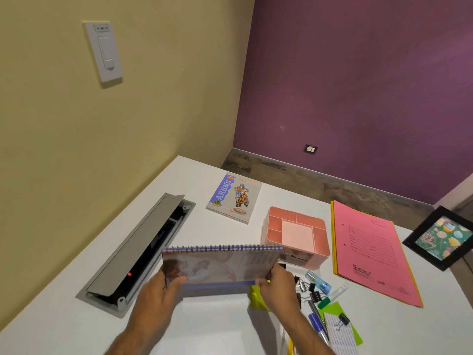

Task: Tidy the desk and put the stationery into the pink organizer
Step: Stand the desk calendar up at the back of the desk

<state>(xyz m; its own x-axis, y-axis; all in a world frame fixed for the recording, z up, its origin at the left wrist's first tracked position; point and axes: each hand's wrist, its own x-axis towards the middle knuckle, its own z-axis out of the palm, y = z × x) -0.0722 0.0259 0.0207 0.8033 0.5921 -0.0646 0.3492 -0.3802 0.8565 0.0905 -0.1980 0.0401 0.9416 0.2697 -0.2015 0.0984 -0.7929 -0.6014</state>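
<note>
A spiral-bound desk calendar point(220, 265) with a purple edge stands upright at the middle of the white desk point(217, 329). My left hand point(158, 290) grips its lower left corner and my right hand point(279, 283) grips its lower right corner. Just behind the calendar's right end stands the pink organizer point(297, 234), with several compartments that look bare. Loose stationery lies to the right of my right hand: black binder clips point(311, 293), a blue correction tape point(318, 280), pens point(317, 321), a green marker point(325, 302) and a yellow sticky pad point(257, 298).
A notebook with a motorbike cover point(234, 198) lies at the back. Pink and yellow folders point(371, 252) lie at the right, and a black picture frame point(440, 238) stands at the far right edge. An open grey cable hatch point(138, 249) is sunk into the desk at the left.
</note>
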